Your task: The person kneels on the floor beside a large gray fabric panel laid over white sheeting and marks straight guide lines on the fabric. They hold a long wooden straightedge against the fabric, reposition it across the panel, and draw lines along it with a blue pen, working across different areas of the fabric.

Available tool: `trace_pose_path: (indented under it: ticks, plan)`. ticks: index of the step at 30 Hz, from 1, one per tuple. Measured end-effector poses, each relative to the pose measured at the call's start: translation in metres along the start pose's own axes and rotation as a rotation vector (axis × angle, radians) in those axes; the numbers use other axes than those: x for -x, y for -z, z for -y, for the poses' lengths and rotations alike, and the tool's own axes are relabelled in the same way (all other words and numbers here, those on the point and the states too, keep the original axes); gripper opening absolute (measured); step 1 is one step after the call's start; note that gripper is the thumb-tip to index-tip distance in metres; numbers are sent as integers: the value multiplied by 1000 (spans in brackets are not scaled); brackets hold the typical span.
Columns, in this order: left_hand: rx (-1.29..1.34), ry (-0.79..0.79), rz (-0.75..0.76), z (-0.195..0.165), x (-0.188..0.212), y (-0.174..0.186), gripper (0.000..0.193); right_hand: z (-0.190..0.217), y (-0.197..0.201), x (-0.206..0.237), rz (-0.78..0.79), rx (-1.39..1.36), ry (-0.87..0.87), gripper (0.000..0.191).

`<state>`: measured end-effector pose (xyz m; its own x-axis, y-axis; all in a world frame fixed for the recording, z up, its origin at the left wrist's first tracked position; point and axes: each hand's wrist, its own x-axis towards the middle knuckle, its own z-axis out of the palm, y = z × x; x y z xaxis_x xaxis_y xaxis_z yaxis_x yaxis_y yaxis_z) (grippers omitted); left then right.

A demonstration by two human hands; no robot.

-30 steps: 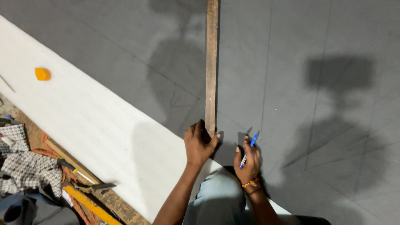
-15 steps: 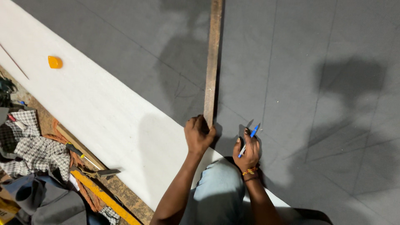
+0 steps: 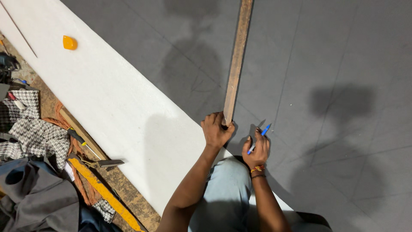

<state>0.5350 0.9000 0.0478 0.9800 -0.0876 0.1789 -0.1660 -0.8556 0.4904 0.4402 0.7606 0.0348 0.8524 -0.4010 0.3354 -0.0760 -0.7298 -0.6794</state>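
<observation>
A long, narrow wooden strip (image 3: 236,60) lies on a dark grey sheet (image 3: 334,86) and runs away from me toward the top of the view. My left hand (image 3: 216,130) grips the strip's near end, fingers curled around it. My right hand (image 3: 256,149) rests on the grey sheet just right of that end and holds a blue pen (image 3: 260,136), tip pointing up and right. Thin drawn lines cross the grey sheet. My knee in light trousers (image 3: 223,193) is below both hands.
A white board (image 3: 107,94) runs diagonally along the left edge of the grey sheet, with a small orange object (image 3: 69,43) on it. Further left lie a yellow level (image 3: 103,193), a hammer-like tool (image 3: 92,157), orange cord (image 3: 56,116) and checked cloth (image 3: 34,133).
The view has shifted, so the strip and hands sit slightly higher and to the right. My left hand has closed more around the strip's end. My right hand keeps the pen.
</observation>
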Motion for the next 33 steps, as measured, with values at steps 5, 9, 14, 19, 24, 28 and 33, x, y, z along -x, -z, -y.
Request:
trace_pose_path:
  ticks: [5, 9, 14, 19, 24, 28, 33]
  plan:
    - [29, 22, 18, 4, 3, -3, 52, 1, 1, 0, -9, 3, 4, 37]
    - [61, -14, 22, 2, -1, 2, 53, 10, 10, -13, -8, -41, 38, 38]
    - [114, 26, 4, -6, -8, 7, 51, 24, -6, -52, 68, -101, 3, 39]
    - [109, 65, -2, -9, -7, 7, 36, 35, -40, -76, 222, -219, -25, 48]
    - [106, 91, 9, -13, -12, 7, 26, 39, -53, -76, 283, -214, -48, 51]
    - [154, 105, 49, -17, -15, 21, 35, 39, -42, -75, 219, -226, -25, 51]
    - [339, 221, 83, -4, -53, 42, 54, 20, 9, -89, 111, -258, -68, 38]
